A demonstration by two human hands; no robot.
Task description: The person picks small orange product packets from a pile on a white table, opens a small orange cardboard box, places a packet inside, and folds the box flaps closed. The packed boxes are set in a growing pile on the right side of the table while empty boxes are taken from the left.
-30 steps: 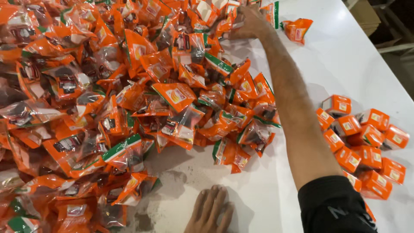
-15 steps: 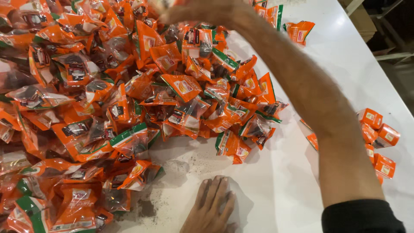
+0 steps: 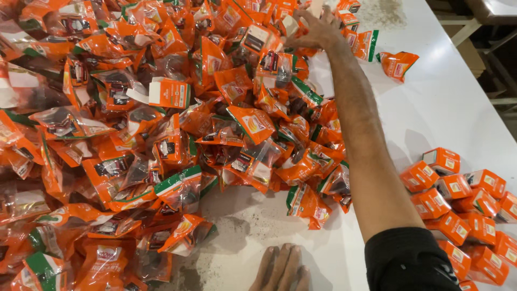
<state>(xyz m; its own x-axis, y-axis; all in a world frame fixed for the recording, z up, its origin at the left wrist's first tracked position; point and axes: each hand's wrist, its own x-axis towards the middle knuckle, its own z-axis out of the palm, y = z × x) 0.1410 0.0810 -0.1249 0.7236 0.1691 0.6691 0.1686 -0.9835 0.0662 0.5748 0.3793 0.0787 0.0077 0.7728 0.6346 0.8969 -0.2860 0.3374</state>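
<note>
A big heap of orange and clear plastic packets (image 3: 161, 134) covers the left and middle of a white table (image 3: 447, 102). My right arm stretches far across the heap. My right hand (image 3: 318, 29) rests on packets at the heap's far edge with its fingers spread, and I see nothing gripped in it. My left hand (image 3: 283, 267) lies flat, palm down, on a bare patch of table at the near edge, just below the heap. It holds nothing.
A cluster of several small orange boxes (image 3: 458, 199) sits on the table to the right of my arm. One orange packet (image 3: 398, 64) lies apart at the far right. A small orange box (image 3: 169, 92) lies on top of the heap. Beyond the right table edge is a metal frame (image 3: 484, 27).
My right arm lifted and swung over the heap, then came down on its far edge again. My left hand stayed flat on the table.
</note>
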